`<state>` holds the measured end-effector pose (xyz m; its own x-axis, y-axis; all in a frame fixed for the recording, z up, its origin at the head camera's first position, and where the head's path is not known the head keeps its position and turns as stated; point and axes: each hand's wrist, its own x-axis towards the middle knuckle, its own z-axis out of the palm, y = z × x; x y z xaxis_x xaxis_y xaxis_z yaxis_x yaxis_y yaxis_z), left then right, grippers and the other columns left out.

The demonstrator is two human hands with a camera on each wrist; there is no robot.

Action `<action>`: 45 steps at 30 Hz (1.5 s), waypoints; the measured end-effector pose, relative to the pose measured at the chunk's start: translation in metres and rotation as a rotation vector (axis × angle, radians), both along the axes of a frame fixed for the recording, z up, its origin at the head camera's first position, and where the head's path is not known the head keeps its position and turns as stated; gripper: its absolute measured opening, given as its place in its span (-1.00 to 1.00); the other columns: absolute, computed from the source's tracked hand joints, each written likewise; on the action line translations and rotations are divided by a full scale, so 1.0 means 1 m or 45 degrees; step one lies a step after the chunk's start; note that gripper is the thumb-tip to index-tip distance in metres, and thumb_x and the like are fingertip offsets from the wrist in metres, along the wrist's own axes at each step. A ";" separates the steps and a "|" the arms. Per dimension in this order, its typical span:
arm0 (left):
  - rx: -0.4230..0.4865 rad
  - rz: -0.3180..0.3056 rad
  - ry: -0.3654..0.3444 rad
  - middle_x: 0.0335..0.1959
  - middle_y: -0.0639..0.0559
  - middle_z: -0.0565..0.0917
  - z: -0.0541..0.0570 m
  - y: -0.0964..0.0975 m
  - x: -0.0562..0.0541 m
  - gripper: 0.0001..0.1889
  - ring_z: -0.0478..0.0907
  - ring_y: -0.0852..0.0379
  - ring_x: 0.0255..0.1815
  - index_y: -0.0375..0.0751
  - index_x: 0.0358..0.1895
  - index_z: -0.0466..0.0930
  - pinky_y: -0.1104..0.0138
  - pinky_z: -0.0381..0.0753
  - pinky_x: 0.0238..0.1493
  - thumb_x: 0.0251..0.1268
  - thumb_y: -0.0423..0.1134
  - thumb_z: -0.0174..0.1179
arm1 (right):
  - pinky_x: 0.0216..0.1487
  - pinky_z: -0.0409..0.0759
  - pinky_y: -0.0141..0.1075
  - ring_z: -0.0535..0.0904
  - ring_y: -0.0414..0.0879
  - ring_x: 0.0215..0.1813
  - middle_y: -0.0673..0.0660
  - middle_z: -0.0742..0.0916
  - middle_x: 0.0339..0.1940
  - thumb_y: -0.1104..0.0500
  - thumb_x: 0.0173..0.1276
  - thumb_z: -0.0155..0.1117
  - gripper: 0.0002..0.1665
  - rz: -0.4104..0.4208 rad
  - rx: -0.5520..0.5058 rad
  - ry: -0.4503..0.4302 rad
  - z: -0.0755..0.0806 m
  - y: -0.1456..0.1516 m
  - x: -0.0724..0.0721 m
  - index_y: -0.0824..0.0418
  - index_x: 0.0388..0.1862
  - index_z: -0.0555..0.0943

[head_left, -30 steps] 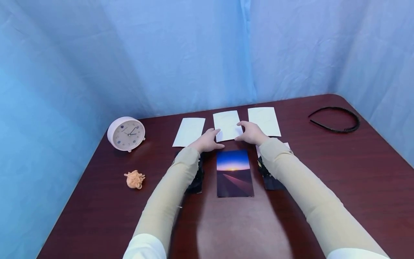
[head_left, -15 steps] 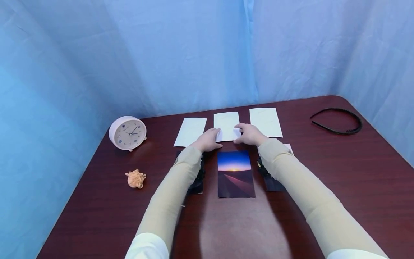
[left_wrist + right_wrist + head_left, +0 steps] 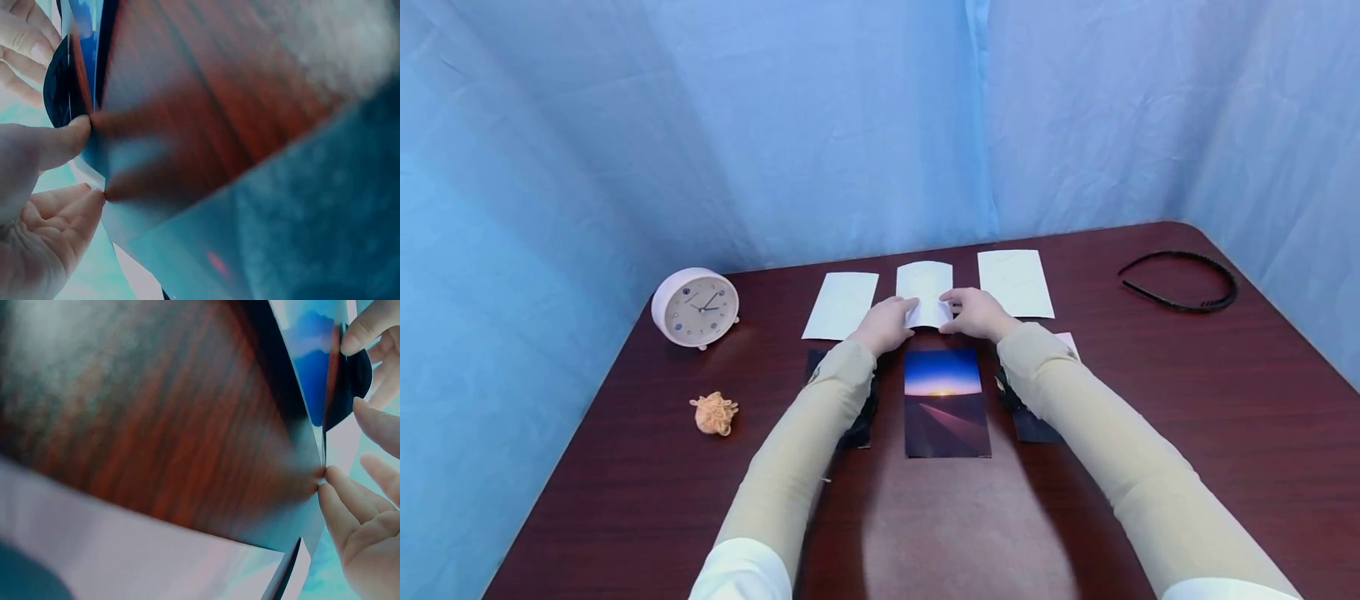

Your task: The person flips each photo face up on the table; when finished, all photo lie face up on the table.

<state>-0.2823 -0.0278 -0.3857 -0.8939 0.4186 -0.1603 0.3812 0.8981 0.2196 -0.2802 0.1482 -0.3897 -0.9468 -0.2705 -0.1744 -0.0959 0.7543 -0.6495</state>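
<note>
My left hand (image 3: 883, 325) and right hand (image 3: 976, 313) pinch the lower side edges of the middle white-backed photo card (image 3: 928, 287). It bows upward between them, and both wrist views show its dark underside arched above the tabletop. In the left wrist view the left thumb (image 3: 69, 134) presses against the card's edge; the right fingers (image 3: 350, 500) meet the other edge in the right wrist view. White cards lie on either side, one left (image 3: 842, 304) and one right (image 3: 1015, 283). A sunset photo (image 3: 943, 404) lies face up just in front.
Under my forearms, a dark photo on the left (image 3: 861, 429) and another on the right (image 3: 1036, 427) are partly hidden. A white alarm clock (image 3: 696, 308) and an orange yarn-like bundle (image 3: 715, 414) are at left. A black headband (image 3: 1213, 302) lies far right.
My hands have drawn slightly closer together. The middle card, nearly flat before, is now bowed, with its near edge curved up. The other things stay where they were.
</note>
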 end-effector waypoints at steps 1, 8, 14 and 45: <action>-0.025 -0.015 0.014 0.35 -0.19 0.37 0.000 0.001 0.001 -0.42 0.32 -0.04 0.37 -0.11 0.42 0.24 0.23 0.29 0.36 0.35 -0.22 0.14 | 0.29 0.39 -0.03 0.45 0.17 0.28 0.38 0.52 0.25 0.20 0.24 0.33 -0.35 0.003 0.013 0.011 0.000 0.000 0.000 0.38 0.28 0.40; -0.076 0.021 0.042 0.17 -0.07 0.58 0.000 0.003 0.005 -0.65 0.51 0.01 0.17 -0.06 0.23 0.52 0.24 0.45 0.23 0.48 -0.28 -0.08 | 0.30 0.37 0.00 0.46 0.19 0.24 0.39 0.56 0.18 0.18 0.25 0.31 -0.42 0.047 0.034 0.034 0.003 0.000 -0.001 0.37 0.23 0.47; 0.028 0.111 -0.001 0.13 0.04 0.62 0.002 -0.001 0.004 -0.70 0.53 0.11 0.16 -0.04 0.12 0.62 0.26 0.48 0.19 0.44 -0.22 0.01 | 0.19 0.47 -0.04 0.52 0.16 0.13 0.34 0.63 0.08 0.12 0.19 0.38 -0.48 0.098 -0.019 0.046 -0.004 0.004 -0.005 0.32 0.10 0.56; 1.241 0.367 0.055 -0.07 -0.22 0.63 0.016 -0.035 0.011 -0.73 0.59 -0.07 0.00 -0.31 0.00 0.57 0.25 0.58 -0.03 0.28 -0.28 0.21 | -0.10 0.54 -0.13 0.62 0.10 -0.06 0.25 0.72 -0.16 0.19 0.35 0.23 -0.85 -0.249 -0.383 0.478 -0.001 0.022 0.004 0.27 -0.24 0.63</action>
